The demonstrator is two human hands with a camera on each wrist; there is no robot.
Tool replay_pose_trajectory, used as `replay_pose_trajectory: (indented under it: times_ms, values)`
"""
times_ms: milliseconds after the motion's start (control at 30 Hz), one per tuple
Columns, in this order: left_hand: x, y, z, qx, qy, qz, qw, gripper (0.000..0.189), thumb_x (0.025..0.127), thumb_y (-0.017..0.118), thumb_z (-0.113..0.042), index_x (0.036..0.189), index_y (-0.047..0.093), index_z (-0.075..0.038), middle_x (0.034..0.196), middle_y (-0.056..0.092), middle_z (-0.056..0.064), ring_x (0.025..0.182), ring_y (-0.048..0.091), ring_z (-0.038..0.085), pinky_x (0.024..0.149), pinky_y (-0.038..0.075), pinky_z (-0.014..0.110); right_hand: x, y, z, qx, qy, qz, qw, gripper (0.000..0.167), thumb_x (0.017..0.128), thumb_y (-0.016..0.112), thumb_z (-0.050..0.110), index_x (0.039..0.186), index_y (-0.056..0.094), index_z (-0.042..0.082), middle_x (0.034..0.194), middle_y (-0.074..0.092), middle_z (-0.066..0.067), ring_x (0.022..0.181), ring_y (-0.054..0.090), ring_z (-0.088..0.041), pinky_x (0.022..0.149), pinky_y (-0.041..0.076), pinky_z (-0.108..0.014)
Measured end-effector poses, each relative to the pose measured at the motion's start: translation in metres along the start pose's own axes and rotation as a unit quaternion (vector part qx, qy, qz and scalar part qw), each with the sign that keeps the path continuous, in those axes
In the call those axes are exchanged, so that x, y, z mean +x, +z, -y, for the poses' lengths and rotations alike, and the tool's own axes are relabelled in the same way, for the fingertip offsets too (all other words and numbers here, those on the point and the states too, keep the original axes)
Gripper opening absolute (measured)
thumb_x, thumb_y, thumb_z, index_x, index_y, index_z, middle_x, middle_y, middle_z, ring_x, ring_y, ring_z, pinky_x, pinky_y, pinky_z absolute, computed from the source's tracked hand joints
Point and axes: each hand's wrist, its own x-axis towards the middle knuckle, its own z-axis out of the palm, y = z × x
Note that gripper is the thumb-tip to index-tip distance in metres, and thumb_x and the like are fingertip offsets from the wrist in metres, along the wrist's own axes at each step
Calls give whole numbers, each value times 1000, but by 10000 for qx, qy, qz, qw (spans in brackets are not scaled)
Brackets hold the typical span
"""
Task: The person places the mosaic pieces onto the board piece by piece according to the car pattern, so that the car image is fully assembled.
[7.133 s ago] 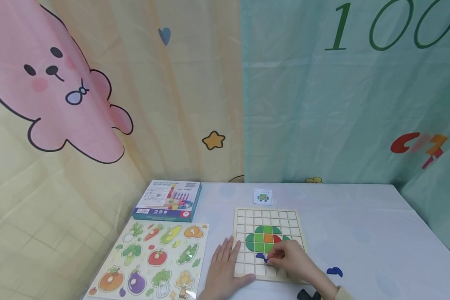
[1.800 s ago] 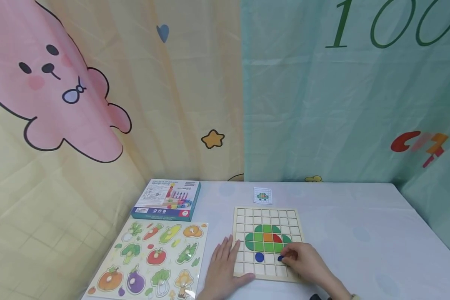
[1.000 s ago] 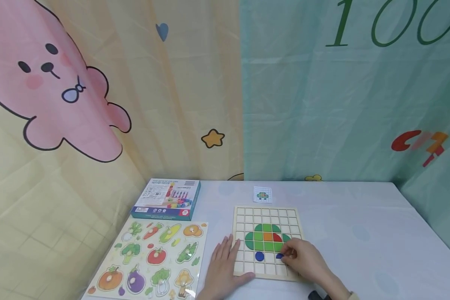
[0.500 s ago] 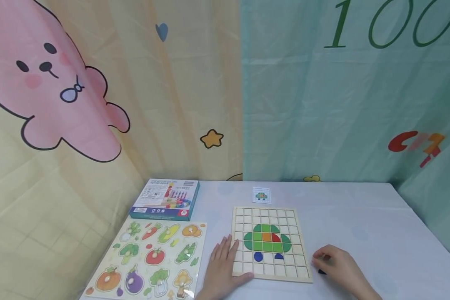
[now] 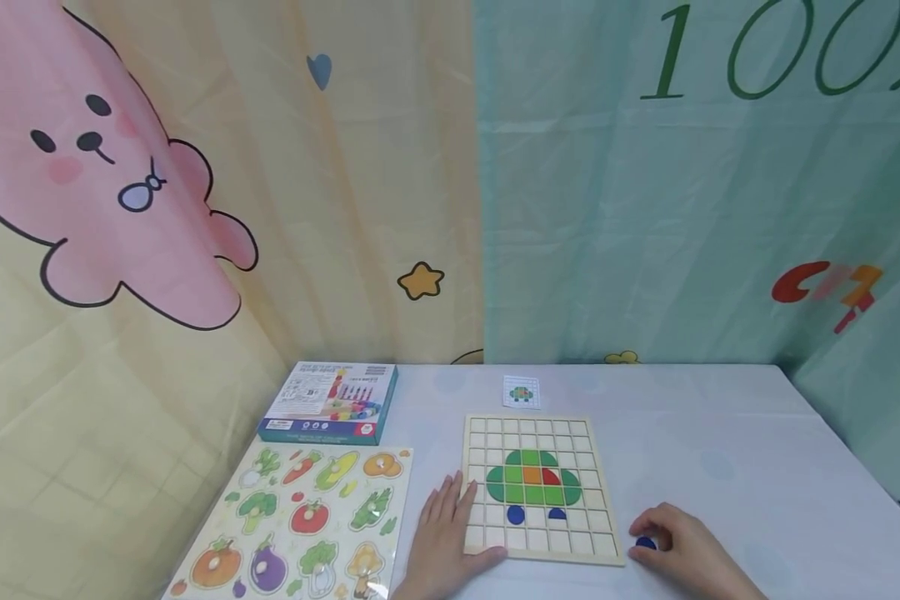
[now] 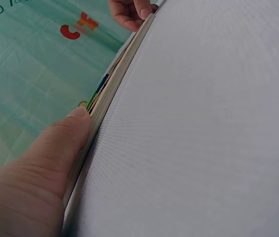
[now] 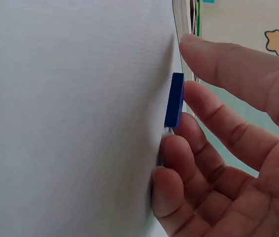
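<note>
My left hand (image 5: 441,537) rests with straight fingers along the left side of a wooden grid board (image 5: 600,533), its thumb (image 6: 63,140) lying on the front edge. Green, orange and red pieces (image 5: 534,477) form a rounded shape in the grid. Below them sit a blue circle (image 5: 516,515) and a blue half-circle (image 5: 557,514). Right of the board, my right hand (image 5: 682,546) curves loosely around a blue piece (image 5: 646,543) on the table. In the right wrist view that blue piece (image 7: 175,100) is beside the fingertips, with the thumb apart from it.
A small pattern card (image 5: 521,392) lies behind the board. To the left are a vegetable picture board (image 5: 345,479) and a flat box (image 5: 330,400) on the white tablecloth (image 5: 735,450). Printed curtains (image 5: 630,208) hang behind the table.
The two blue half-circles at lower left now form a circle. A blue half-circle was set at right. My right hand has moved off the board to another blue piece; my left hand stayed.
</note>
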Motion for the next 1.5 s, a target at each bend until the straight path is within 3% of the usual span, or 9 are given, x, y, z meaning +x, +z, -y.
replay_pose_trajectory:
  times_ms: [200, 367, 667, 767, 1033, 1133, 1267, 1500]
  values:
    - [0, -1, -1, 11, -16, 97, 10000, 100, 78, 40, -81, 148, 32, -11, 154, 23, 12, 142, 14, 28, 113, 13, 46, 1, -2, -3, -49, -430, 10, 9991, 24, 70, 83, 14, 83, 63, 13, 72, 49, 3, 67, 45, -14, 55, 38, -24]
    - [0, 2, 1, 17, -62, 154, 9999, 101, 77, 39, -82, 149, 31, -12, 155, 21, 11, 142, 12, 28, 113, 13, 46, 0, -5, -6, -13, -500, 3, 9988, 18, 73, 80, 8, 76, 63, 11, 66, 49, 2, 62, 45, -12, 53, 39, -23]
    - [0, 2, 1, -37, -55, 93, 9999, 100, 77, 41, -81, 149, 31, -11, 155, 21, 11, 142, 12, 28, 113, 12, 46, 2, -7, -2, -45, -378, 263, 9989, 21, 73, 78, 4, 74, 58, 9, 66, 49, 1, 62, 45, -15, 53, 39, -25]
    - [0, 1, 0, -74, -50, 77, 9999, 100, 77, 42, -80, 148, 32, -11, 155, 21, 11, 142, 13, 28, 113, 12, 46, 2, -4, -1, -28, -151, 287, 9995, 23, 73, 79, 3, 75, 57, 10, 65, 49, 0, 62, 46, -16, 53, 39, -25]
    - [0, 0, -1, -55, -44, 53, 10000, 100, 77, 41, -80, 148, 32, -11, 155, 22, 12, 142, 13, 28, 112, 12, 46, 0, 0, -1, 109, -15, 105, 9999, 19, 74, 78, 4, 80, 61, 9, 67, 48, 0, 64, 45, -15, 54, 39, -25]
    - [0, 1, -1, -59, -27, 24, 10000, 100, 77, 42, -80, 148, 33, -11, 154, 22, 12, 142, 14, 28, 113, 13, 46, -2, -1, 0, 184, -248, -89, 9995, 16, 76, 77, 6, 85, 65, 10, 69, 49, 2, 66, 45, -12, 55, 40, -23]
    - [-1, 3, 1, -20, -32, -21, 10000, 100, 76, 40, -81, 148, 32, -12, 155, 22, 11, 142, 14, 28, 113, 11, 43, -3, -2, 6, 431, -887, -303, 9947, 14, 77, 75, 4, 87, 67, 9, 73, 53, 4, 66, 47, -7, 58, 45, -21]
    - [0, 5, 2, 46, -45, 15, 10000, 101, 76, 39, -82, 149, 32, -12, 155, 21, 11, 142, 12, 26, 113, 12, 44, 0, 3, 24, 1193, -1234, 150, 9850, 14, 77, 77, 9, 88, 68, 7, 79, 63, 3, 65, 54, -8, 54, 49, -23]
